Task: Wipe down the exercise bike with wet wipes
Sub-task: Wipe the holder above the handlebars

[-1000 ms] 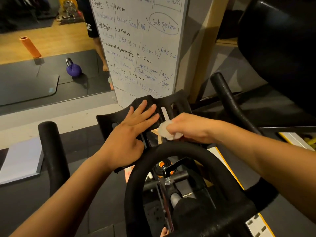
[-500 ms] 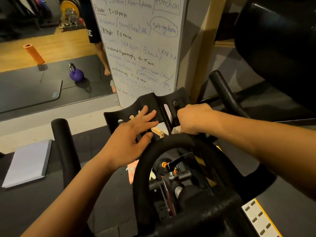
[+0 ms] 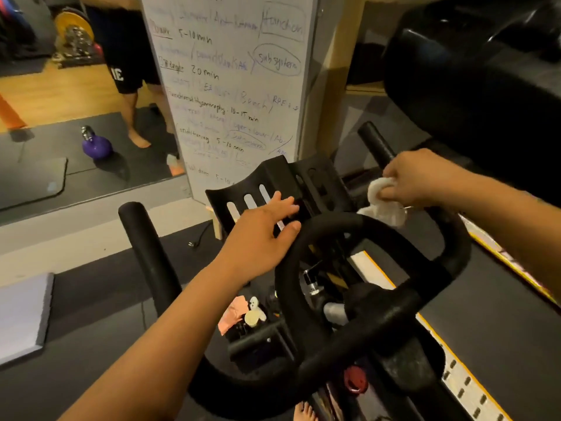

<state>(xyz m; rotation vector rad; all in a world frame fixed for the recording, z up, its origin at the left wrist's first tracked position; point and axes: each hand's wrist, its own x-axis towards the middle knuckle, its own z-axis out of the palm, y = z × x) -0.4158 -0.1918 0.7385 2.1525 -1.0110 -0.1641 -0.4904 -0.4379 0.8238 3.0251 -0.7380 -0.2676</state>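
Looking down from head height, the front of a black exercise bike point(image 3: 391, 317) fills the middle of the view. The left hand point(image 3: 261, 235) lies flat on the bike's slotted tray point(image 3: 273, 174), fingers straight and gripping nothing. The right hand point(image 3: 422, 177) pinches a bunched white wet wipe point(image 3: 385, 212) between thumb and fingers. The wipe hangs at the upper right of the handlebar loop point(image 3: 285, 268), beside the tray. Whether it actually touches the bar is unclear.

The wipe looks soft, limp and light. It would probably work best folded into a pad under the fingertips, since a loose tail could snag in the tray's slots. The bike looks heavy and rigid, and its padded bars seem likely to grip the cloth rather than let it slide. The tray looks like hard plastic and may flex, so a steadying hand on it makes sense.

The seat, pedals and wheel are out of view, and the frame below the bars is lost in shadow. The wipe hides the right fingertips. Writing on the whiteboard point(image 3: 230, 86) behind is blurred, and no wipe packet can be seen.
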